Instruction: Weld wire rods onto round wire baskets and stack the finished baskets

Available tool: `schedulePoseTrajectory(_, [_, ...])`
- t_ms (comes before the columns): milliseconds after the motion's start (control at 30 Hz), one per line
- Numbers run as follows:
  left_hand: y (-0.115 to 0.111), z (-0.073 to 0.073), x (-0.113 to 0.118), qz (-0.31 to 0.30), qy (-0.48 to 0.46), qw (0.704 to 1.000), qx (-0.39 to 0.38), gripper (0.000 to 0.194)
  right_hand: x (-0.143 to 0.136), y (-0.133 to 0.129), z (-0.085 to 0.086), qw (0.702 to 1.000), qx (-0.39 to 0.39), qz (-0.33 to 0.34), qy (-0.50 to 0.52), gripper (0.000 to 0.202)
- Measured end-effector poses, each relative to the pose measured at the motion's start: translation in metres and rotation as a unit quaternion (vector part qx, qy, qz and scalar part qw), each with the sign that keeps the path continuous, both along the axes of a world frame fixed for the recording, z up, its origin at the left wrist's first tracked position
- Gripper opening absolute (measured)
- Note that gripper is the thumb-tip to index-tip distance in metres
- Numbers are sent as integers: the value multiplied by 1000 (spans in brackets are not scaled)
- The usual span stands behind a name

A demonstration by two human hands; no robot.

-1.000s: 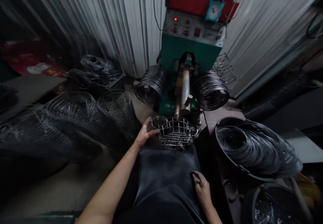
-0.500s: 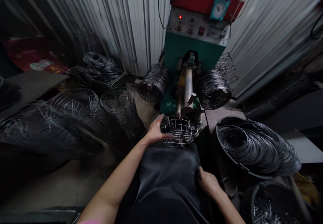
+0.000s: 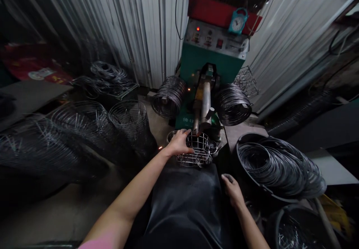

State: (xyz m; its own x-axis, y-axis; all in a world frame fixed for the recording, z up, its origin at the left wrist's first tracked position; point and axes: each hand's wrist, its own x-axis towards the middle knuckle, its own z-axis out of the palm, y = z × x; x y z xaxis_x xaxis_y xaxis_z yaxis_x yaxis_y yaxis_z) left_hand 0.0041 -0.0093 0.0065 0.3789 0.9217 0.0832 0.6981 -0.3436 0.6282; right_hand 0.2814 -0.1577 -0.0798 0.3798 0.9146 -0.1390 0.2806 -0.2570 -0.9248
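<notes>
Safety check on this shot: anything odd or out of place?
Yes: a bright orange streak, apparently a spark, glows near the bare left hand, which is at the wire basket. It looks odd so close to unprotected skin.

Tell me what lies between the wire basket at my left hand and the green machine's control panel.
In the head view, a metal arm and the green machine front lie between the wire basket and the control panel.
</notes>
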Motion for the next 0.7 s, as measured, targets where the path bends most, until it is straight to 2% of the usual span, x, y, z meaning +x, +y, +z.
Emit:
schedulePoseTrajectory(100, [8,3,-4,1,-52,998,-23,95,-10,47,30,998,17,29,52,49])
schedulePoseTrajectory(233, [32,13,-7,2,-81,995,-62,60,-23,126,63,984,111,127,-57,54])
schedulePoseTrajectory(333, [53,19,-8,-4,-20,997,-71,51,-35,178,74,947,156,245,-139,48])
schedulePoseTrajectory(400, [62,21,-8,-22,18,997,-75,49,-40,202,75,929,141,306,-156,44])
schedulePoseTrajectory(533, [69,21,-7,-42,58,996,-54,46,-41,223,70,923,93,336,-166,43])
schedulePoseTrajectory(700, [72,21,-10,-48,104,993,-6,39,-44,221,72,920,81,334,-189,40])
